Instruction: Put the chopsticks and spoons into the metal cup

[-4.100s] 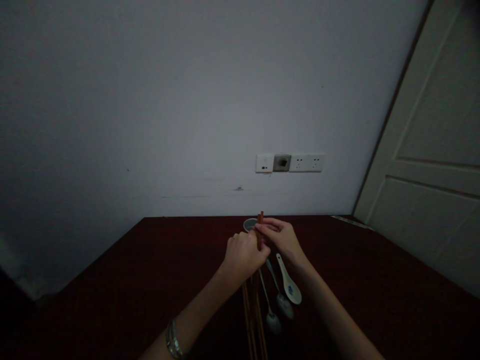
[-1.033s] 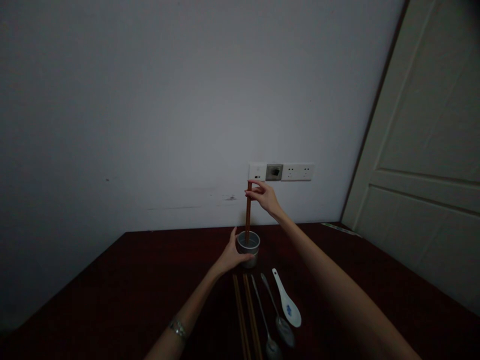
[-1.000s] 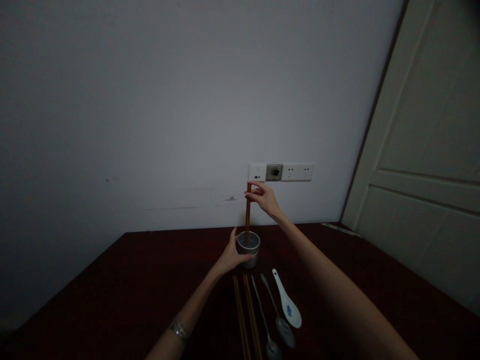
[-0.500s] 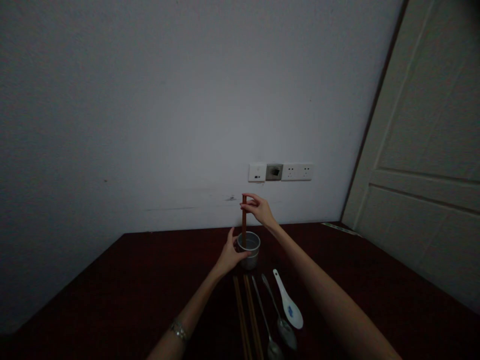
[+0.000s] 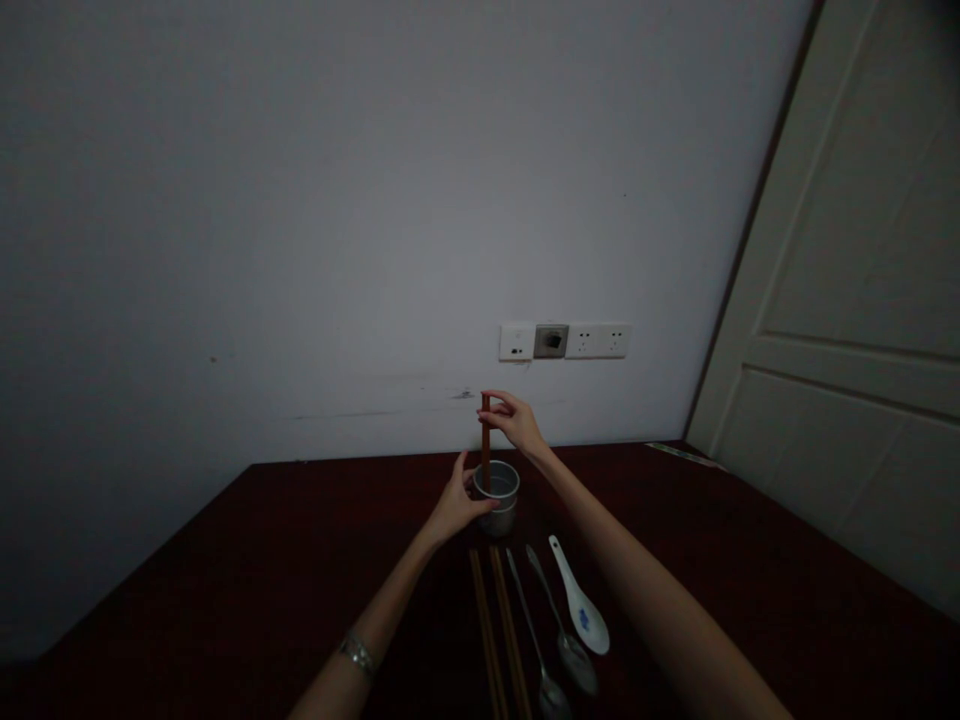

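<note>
A grey metal cup [image 5: 501,513] stands on the table, and my left hand [image 5: 456,505] wraps round its left side, thumb across the front. Above it, my right hand [image 5: 514,418] pinches the top of the reddish-brown chopsticks [image 5: 486,445]. They stand upright with their lower ends inside the cup, by its left wall. Nearer to me lie two pairs of wooden chopsticks: the left pair [image 5: 487,632] and the right pair [image 5: 510,630]. To their right are a long-handled metal spoon [image 5: 529,610], a second metal spoon [image 5: 576,662] and a white soup spoon [image 5: 589,622] with a blue mark.
The dark red table [image 5: 337,560] meets a pale wall [image 5: 337,250] at the back. Sockets and switches [image 5: 598,341] are set in the wall above the cup. A panelled door [image 5: 862,300] rises on the right. A thin printed strip [image 5: 684,455] lies at the table's back right.
The right hand and the chopsticks in it have shifted slightly down and left at the cup. The left hand keeps its hold. The camera view has moved slightly.
</note>
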Tool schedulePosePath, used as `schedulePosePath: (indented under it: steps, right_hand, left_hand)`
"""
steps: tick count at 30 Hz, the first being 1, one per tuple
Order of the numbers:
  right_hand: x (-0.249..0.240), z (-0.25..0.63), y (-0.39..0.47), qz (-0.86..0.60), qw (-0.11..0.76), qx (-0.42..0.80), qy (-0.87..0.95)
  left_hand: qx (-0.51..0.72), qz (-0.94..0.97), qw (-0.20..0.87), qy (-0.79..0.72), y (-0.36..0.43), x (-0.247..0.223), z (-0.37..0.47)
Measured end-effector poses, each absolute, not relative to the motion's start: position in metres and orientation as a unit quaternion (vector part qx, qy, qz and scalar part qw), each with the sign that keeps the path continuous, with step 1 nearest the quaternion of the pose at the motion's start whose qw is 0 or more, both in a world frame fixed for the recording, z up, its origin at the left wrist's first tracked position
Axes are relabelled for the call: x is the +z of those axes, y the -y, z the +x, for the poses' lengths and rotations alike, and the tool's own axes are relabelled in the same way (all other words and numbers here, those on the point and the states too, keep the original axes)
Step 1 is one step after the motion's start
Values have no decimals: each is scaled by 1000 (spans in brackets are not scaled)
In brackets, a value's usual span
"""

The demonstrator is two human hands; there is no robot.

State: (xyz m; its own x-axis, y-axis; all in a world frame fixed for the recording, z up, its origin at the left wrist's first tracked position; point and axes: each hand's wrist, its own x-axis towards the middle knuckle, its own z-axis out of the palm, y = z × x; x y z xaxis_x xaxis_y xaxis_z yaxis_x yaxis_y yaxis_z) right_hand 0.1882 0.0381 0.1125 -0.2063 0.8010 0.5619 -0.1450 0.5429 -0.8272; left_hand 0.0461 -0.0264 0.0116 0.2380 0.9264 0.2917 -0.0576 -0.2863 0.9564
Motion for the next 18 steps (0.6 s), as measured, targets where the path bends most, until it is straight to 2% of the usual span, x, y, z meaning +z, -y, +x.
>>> schedulePosePath:
  steps: [18]
  right_hand:
    - [100,183,-42,-251,573,429,652]
  left_hand:
    - [510,620,497,-329,25,10,46]
